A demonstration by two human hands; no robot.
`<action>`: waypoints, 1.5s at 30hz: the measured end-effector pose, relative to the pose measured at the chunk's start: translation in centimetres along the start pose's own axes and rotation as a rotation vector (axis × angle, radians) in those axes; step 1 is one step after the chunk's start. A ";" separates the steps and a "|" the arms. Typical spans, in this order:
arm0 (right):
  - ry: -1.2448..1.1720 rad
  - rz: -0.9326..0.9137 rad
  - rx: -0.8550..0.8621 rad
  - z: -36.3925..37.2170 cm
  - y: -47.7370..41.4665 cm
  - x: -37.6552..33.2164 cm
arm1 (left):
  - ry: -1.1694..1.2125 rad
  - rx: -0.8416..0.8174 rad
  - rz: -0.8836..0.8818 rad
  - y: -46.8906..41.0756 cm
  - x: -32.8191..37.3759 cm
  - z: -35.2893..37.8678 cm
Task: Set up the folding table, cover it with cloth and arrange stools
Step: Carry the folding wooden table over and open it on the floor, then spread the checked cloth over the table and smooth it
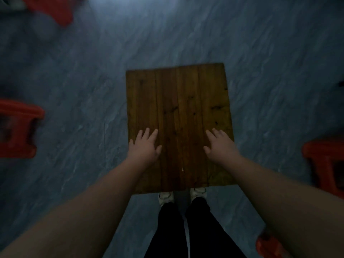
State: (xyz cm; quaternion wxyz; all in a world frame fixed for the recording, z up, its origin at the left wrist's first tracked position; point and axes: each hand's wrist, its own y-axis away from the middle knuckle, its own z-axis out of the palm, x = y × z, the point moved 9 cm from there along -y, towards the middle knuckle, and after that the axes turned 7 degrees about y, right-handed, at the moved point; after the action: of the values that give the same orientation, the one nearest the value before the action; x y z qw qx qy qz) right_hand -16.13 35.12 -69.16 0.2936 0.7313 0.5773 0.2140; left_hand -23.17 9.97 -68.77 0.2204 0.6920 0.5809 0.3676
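A small wooden table [178, 101] with a plank top stands on the floor straight ahead of me, seen from above; its legs are hidden under the top. My left hand [146, 146] is spread flat over the near left part of the top, fingers apart, holding nothing. My right hand [220, 145] lies the same way over the near right part. Whether the palms touch the wood or hover just above it is unclear. Red plastic stools stand around: one at the left [18, 127], one at the right edge [325, 164], one at the top left [54, 8]. No cloth is in view.
The floor [260, 53] is grey-blue with a marbled pattern, and the room is dim. My white shoes [166, 197] and dark trousers are just behind the table's near edge. Part of another red stool [270, 246] shows at the bottom right.
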 end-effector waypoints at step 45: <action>-0.445 0.590 0.784 -25.0 48.7 54.8 | -0.185 0.304 0.885 33.3 75.7 -7.6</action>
State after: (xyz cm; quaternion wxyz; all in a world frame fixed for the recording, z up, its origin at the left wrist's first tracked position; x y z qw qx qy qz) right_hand 15.87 84.96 -19.25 0.0414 0.9449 0.3077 -0.1042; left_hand -3.42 74.58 -20.43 -0.0101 0.9271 0.2554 0.2740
